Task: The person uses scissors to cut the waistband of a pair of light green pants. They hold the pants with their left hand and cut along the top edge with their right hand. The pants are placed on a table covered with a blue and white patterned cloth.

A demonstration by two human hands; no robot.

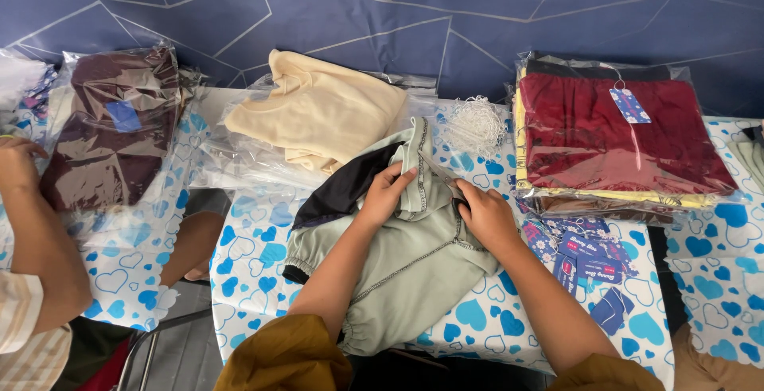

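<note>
The bench [485, 315] wears a white cover printed with blue hearts. At its centre lies a pale green garment [414, 268]. At twelve o'clock sits a cream garment [326, 108] on clear bags, at one o'clock a tangle of white string [475, 126], at two o'clock a bagged stack of red clothes [617, 140], at four o'clock blue tags [585, 260]. A bagged maroon garment [111, 132] lies at ten o'clock.

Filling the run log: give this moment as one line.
left hand: grips pale green garment | right hand: pinches its seam | beside: cream garment, bagged red clothing, blue tags
</note>
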